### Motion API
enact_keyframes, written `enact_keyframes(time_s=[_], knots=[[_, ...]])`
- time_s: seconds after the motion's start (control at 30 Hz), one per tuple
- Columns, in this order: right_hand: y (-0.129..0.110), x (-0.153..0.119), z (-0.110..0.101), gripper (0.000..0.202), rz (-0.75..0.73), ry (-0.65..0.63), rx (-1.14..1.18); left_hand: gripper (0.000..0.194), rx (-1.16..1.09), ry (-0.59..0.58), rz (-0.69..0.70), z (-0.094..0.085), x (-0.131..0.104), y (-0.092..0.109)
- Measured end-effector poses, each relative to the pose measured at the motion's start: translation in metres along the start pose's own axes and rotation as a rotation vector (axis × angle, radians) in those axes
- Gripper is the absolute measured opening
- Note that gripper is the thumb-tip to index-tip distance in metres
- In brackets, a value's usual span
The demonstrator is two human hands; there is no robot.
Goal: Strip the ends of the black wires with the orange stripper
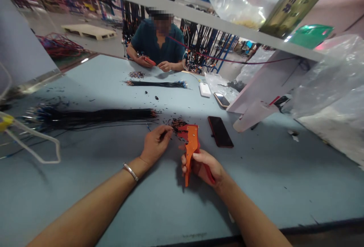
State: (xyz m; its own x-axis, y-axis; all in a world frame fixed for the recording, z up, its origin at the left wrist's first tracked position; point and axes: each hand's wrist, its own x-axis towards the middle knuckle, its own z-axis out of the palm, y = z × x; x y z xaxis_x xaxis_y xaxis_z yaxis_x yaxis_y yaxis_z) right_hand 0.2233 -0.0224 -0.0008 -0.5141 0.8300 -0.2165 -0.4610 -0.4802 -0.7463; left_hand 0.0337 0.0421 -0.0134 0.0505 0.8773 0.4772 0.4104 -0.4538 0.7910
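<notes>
My right hand [209, 165] is wrapped round the handles of an orange and red wire stripper [192, 139], its jaws pointing left. Just left of the jaws is my left hand [156, 143], thumb and fingers pinched together. Whatever the pinch holds, if anything, is too small to make out. Beneath the jaws lies a pile of small dark and copper-coloured scraps [178, 124]. A long bundle of black wires [99, 117] stretches across the table beyond my left hand, with bared or coloured ends on both sides.
Across the table [136, 209] a person [159, 44] holds a red tool [149, 61] near a second wire bundle [156, 84]. A dark phone [220, 131] lies right of my stripper, with another phone [222, 100] behind it. A white bent frame [42, 141] stands left.
</notes>
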Motion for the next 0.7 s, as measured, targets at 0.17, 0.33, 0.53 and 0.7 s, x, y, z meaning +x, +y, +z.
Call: enact_keyframes(time_s=[0.17, 0.33, 0.53, 0.7], knots=[[0.0042, 0.0014, -0.0048, 0.040, -0.031, -0.056, -0.043, 0.016, -0.024, -0.027, 0.086, -0.0005, -0.0010, 0.0009], [0.0055, 0.0012, -0.0043, 0.039, -0.053, -0.081, -0.085, 0.015, 0.000, -0.052, 0.159, -0.0014, -0.0023, 0.0011], [0.0037, 0.0004, -0.0040, 0.038, -0.053, -0.075, -0.101, 0.015, 0.015, -0.072, 0.160, -0.0015, -0.0028, 0.0000], [0.0044, 0.0012, -0.0063, 0.034, -0.039, -0.038, -0.117, 0.015, 0.013, -0.085, 0.166, -0.0021, -0.0023, 0.0016]])
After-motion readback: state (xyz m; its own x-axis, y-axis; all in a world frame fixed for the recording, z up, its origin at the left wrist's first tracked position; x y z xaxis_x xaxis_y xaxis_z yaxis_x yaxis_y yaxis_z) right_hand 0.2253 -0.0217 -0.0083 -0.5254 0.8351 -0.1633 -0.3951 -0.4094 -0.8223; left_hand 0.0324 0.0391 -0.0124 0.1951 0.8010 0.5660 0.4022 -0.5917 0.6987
